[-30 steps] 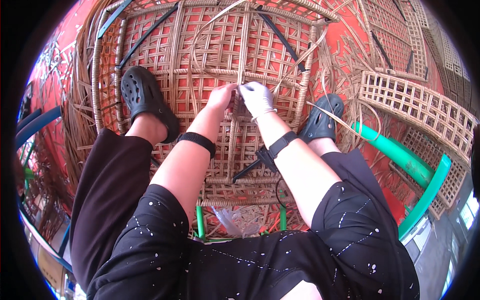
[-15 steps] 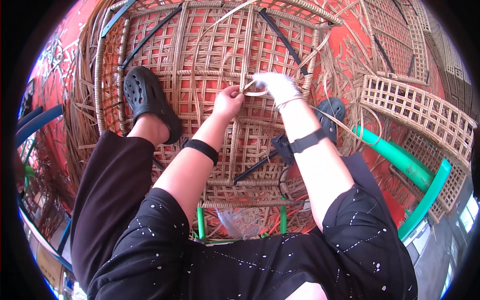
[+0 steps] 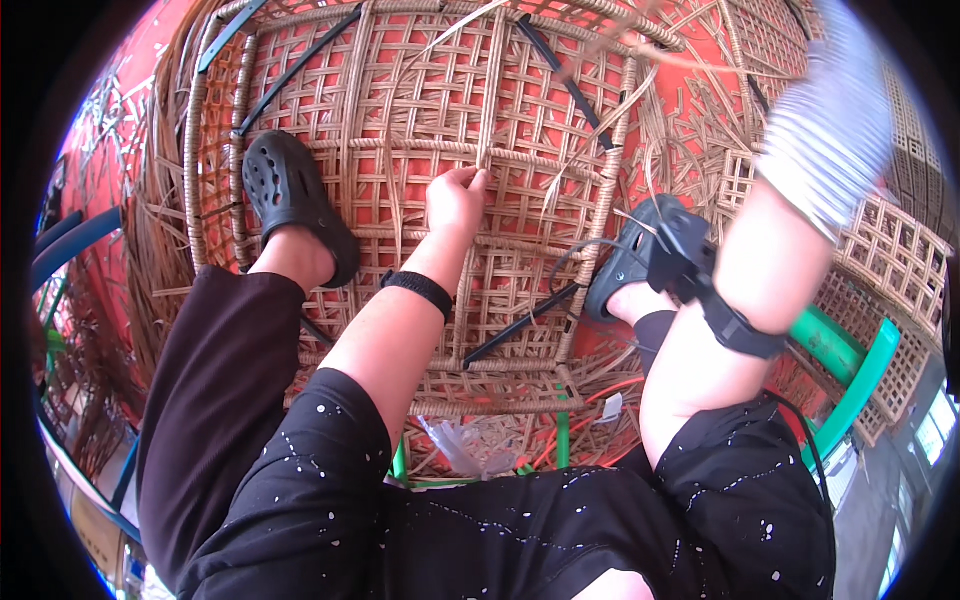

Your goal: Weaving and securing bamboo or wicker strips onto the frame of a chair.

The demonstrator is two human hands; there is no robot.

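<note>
A large woven rattan lattice panel (image 3: pixel 400 90) lies flat under me on a red floor. My left hand (image 3: pixel 455 200) rests on its middle, fingers pinched on a vertical rattan strip (image 3: pixel 487 120) where it crosses a thick horizontal cane. My right hand (image 3: pixel 830 120), in a white striped glove, is raised high at the upper right and blurred. A thin pale strand (image 3: pixel 690 60) runs from it back toward the panel. Each wrist wears a black band.
My feet in black clogs (image 3: pixel 290 200) (image 3: pixel 640 255) stand on the panel. A second lattice panel (image 3: pixel 900 270) and a green tube frame (image 3: pixel 850 360) lie to the right. Loose cane offcuts (image 3: pixel 160 250) cover the left side, beside blue bars (image 3: pixel 70 240).
My right hand has left the spot beside my left hand and swung up and to the right, drawing the strand out. My left hand has stayed on the panel.
</note>
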